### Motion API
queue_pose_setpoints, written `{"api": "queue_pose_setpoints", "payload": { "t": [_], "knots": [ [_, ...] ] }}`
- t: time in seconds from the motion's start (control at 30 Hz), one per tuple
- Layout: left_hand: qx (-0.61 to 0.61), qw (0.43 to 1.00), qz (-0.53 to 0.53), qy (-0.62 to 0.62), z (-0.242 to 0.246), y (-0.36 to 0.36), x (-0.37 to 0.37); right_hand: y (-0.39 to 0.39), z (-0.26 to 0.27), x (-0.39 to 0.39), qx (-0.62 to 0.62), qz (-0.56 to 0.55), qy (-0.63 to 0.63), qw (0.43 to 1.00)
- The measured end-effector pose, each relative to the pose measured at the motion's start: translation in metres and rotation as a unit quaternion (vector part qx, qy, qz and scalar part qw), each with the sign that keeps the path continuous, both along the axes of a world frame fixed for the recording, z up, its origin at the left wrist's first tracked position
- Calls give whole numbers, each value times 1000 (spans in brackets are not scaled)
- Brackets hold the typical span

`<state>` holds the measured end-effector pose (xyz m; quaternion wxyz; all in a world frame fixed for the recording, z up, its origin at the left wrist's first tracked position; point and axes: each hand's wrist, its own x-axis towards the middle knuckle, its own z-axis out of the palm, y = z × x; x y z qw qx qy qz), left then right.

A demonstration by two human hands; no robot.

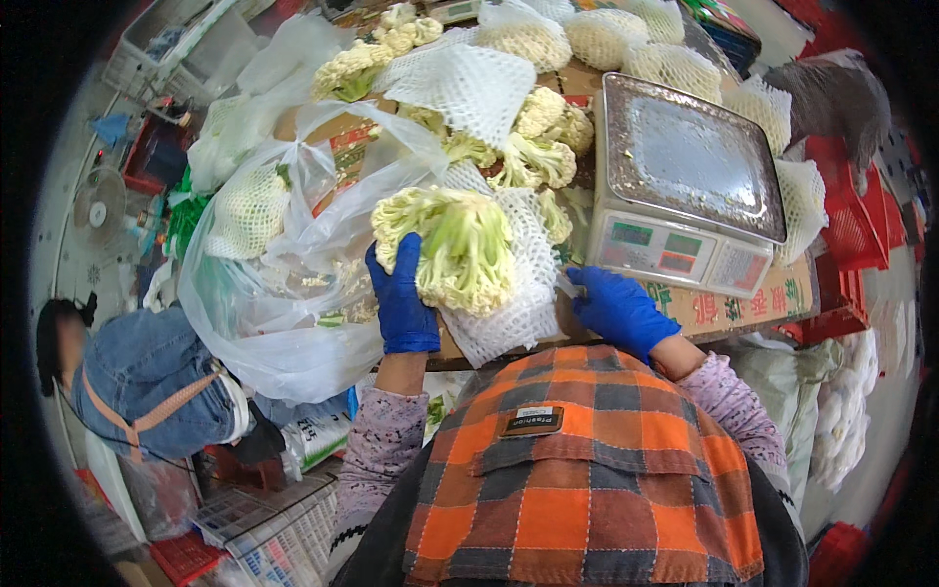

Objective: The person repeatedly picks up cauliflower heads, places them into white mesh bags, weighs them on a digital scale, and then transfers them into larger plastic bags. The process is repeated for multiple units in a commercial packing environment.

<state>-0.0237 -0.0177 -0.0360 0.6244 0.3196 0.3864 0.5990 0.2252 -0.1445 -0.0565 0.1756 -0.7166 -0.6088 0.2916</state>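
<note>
My left hand (405,297), in a blue glove, grips a cauliflower (469,249) by its left side, stem side turned up. Under the cauliflower lies a white foam net sleeve (524,323). My right hand (620,304), also gloved in blue, is closed at the table edge beside the sleeve, around a small thing whose thin pale end (566,285) shows; what it is I cannot tell. Loose cauliflower pieces (539,158) and another foam net (469,77) lie beyond the held one. A clear plastic bag (308,345) with a netted cauliflower (253,213) spreads at the left.
A digital scale (689,161) with a dirty metal pan stands at the right of the cardboard-covered table (777,297). Several netted cauliflowers (675,70) line the far side and right edge. Red crates (851,220) stand to the right. A person in denim (150,381) is at the left.
</note>
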Motion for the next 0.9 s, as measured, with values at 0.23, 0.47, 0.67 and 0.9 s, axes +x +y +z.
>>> {"api": "queue_pose_setpoints", "payload": {
  "t": [0.23,0.47,0.67,0.9],
  "knots": [
    [-26,999,-35,22,4,-7,-1,-38,33,28,44,-89,152,983],
    [42,994,10,101,13,-29,23,-20,54,-18,68,-183,455,869],
    [50,986,11,160,26,-56,34,0,44,-32,220,12,57,974],
    [106,960,13,260,22,-58,47,16,40,-36,188,30,-59,980]
  ]
}}
